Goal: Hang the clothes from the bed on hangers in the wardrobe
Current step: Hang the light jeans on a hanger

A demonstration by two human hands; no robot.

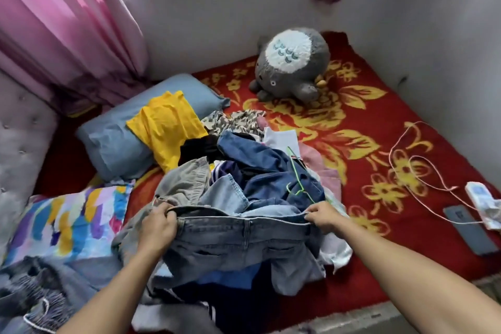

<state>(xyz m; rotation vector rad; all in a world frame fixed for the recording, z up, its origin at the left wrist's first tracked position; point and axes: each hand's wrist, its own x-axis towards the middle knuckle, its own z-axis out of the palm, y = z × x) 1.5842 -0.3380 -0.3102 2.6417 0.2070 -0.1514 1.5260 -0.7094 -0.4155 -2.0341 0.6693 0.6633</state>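
Head view, looking down at both hands over the pile of clothes (254, 184) on the bed (366, 122). Step in hand, as judged: picking the first garment out of the heap, not yet putting it on a hanger. Left hand (157, 228) clenched on the left end of the waistband of the grey jeans (244, 244), fingers curled over the edge and thumb tucked behind. Right hand (324, 215) pinching the right end of the same waistband, fingers closed tight on the hem. Waistband stretched flat between the two hands, back pockets facing up, legs hanging down toward the body and still lying on other clothes below the hands.

Just beyond the right hand, resting on dark blue denim (271, 168), a thin green hanger (298, 182), apart from the fingers but near. Farther beyond the left hand, a yellow top (165, 122) draped on a blue pillow (113, 141). Far to the right of the right hand, a white cable (414, 168) and a phone (466, 228), well apart from the pile. Wardrobe not in view.

Next move, probably: lifting the jeans clear of the heap, shaking the legs free, then letting go with one hand to reach the hanger. Care needed with tangled legs, since other garments may come up together.
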